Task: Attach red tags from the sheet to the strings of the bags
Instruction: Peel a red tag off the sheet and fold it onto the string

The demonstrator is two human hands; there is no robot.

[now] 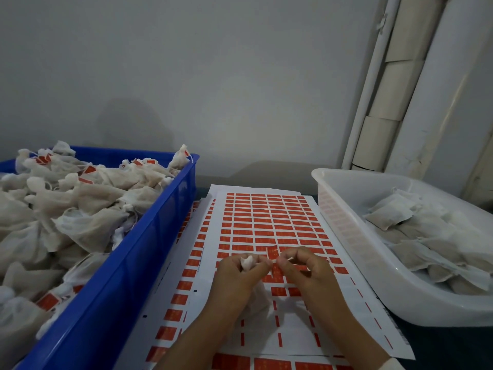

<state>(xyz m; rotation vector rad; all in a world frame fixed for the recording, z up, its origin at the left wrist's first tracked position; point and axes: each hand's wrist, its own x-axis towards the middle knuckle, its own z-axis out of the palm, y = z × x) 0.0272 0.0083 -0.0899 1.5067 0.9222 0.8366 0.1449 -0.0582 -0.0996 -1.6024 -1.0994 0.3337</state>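
While left hand grips white bag by gathered neck, right hand pinches red tag at fingertips, tag upright between both hands. String too thin to make out. Hands hover over tag sheet. Blue crate of tagged bags left; white tub of bags right.

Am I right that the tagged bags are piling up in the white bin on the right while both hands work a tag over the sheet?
Not quite. The head view shows the red-tagged bags in the blue bin on the left; those in the white bin on the right show no tags. Left hand and right hand do hold a red tag over the sheet.
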